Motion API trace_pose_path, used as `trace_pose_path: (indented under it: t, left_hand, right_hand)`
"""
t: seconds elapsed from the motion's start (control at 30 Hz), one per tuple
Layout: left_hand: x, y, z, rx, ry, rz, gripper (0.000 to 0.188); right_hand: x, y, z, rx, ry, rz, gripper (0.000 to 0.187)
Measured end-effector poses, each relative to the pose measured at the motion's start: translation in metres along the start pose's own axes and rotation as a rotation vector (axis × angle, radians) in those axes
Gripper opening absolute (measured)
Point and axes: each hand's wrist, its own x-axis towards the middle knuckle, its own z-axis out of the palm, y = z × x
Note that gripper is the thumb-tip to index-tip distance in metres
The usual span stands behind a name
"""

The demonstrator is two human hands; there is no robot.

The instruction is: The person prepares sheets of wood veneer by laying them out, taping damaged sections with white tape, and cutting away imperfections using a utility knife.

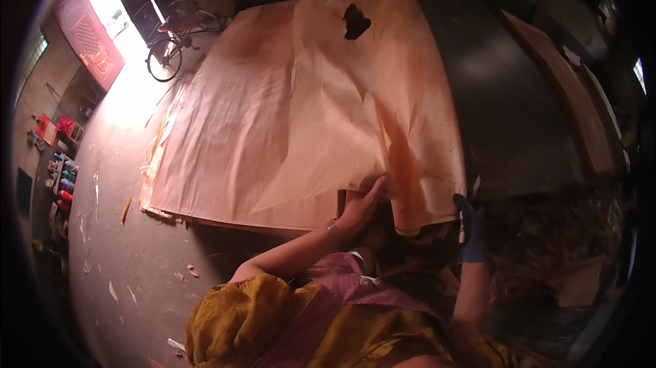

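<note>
While a red poster (46,129) blurs, left grip (358,212) pinches veneer (335,101), right grip (471,233) a tool (461,230).

A wood sheet (335,118) hides some fingers of the left hand (362,208). The pale item (461,229) in the gloved right hand (473,230) is too small to identify.

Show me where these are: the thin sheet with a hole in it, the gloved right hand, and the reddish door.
Thin sheet (408,81): head view, on its broad face.
Gloved right hand (473,228): head view, on the middle of the hand.
Reddish door (89,34): head view, on its patterned panel.
</note>
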Motion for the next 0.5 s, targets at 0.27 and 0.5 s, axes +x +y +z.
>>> trace_pose_path:
  t: [0.27, 0.5]
  left_hand:
    - [0.110, 0.047, 0.193, -0.033, -0.034, 0.051, 0.026]
    - [0.176, 0.034, 0.336, -0.102, -0.047, 0.080, 0.028]
  right_hand:
    - [0.139, -0.043, -0.173, -0.060, 0.066, -0.004, 0.043]
    - [0.262, -0.049, -0.324, -0.253, 0.046, -0.033, 0.065]
